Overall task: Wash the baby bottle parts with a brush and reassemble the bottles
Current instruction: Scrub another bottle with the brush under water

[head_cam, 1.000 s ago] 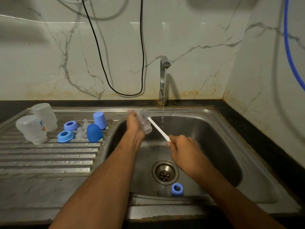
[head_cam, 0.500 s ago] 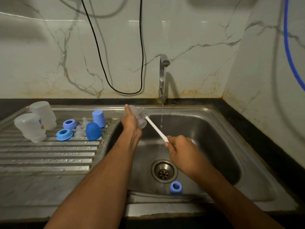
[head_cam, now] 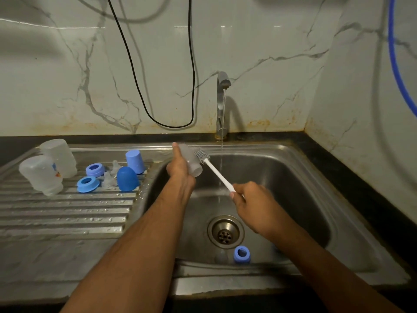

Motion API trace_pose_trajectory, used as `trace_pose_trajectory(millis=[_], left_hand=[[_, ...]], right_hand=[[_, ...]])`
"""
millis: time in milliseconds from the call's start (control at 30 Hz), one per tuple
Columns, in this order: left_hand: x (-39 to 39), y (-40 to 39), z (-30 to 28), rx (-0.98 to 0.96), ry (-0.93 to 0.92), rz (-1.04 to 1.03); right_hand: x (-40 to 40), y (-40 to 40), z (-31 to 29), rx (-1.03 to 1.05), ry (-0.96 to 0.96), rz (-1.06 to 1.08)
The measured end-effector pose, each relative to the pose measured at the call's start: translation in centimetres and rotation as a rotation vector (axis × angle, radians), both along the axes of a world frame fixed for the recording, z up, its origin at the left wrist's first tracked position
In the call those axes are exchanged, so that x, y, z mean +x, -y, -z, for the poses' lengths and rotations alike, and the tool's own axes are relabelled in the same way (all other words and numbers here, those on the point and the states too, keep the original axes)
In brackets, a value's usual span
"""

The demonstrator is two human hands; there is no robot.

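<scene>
My left hand (head_cam: 180, 168) grips a clear bottle (head_cam: 191, 161) over the left rim of the sink (head_cam: 316, 199), its mouth pointing down and right. My right hand (head_cam: 252, 204) holds the white handle of a bottle brush (head_cam: 216, 170); the grey bristle head lies against the bottle's outside near its mouth. On the drainboard (head_cam: 63, 213) stand two clear bottles (head_cam: 42, 175) upside down, two blue rings (head_cam: 88, 184), two blue caps (head_cam: 127, 178) and clear teats (head_cam: 108, 179). Another blue ring (head_cam: 242, 254) lies in the sink basin near the drain (head_cam: 225, 233).
A thin stream of water runs from the tap (head_cam: 222, 102) at the back of the sink, just right of the brush. A black cable (head_cam: 158, 86) hangs down the marble wall and a blue hose (head_cam: 397, 64) runs at the right. A dark counter borders the sink.
The brush has drawn out of the bottle so its bristle head now shows outside by the mouth. Both hands have stayed over the sink's left side.
</scene>
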State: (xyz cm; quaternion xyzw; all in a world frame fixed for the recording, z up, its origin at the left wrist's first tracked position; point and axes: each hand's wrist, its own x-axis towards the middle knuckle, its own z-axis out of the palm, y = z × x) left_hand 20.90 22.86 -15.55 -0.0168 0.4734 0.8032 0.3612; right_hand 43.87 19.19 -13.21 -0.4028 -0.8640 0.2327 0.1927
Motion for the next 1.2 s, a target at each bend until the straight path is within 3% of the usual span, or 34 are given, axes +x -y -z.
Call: trace_pose_trajectory(millis=[233,367,667,867,1100,1200], left_hand=[[0.6,-0.5,0.9,-0.010,0.015,0.156],[2.8,-1.3,-0.3,-0.081,-0.150,0.141],[-0.3,0.1,-0.2,-0.021,-0.051,-0.026],[2.7,-1.3,-1.1,0.024,-0.091,0.106],[0.7,-0.6,0.1,-0.013,-0.046,0.085],[1.7,-0.5,-0.8,0.032,-0.091,0.212]], right_hand=[[-0.9,-0.1,0.2,0.080,0.068,0.028],[-1.8,-0.6,-0.6,0.107,0.038,0.072],[-0.4,0.7,-0.1,-0.001,-0.026,-0.015],[-1.3,-0.6,-1.4,0.051,-0.089,0.062],[-0.2,-0.5,-0.2,0.051,-0.015,0.048],[-1.2,-0.2,-0.5,0.079,-0.011,0.037]])
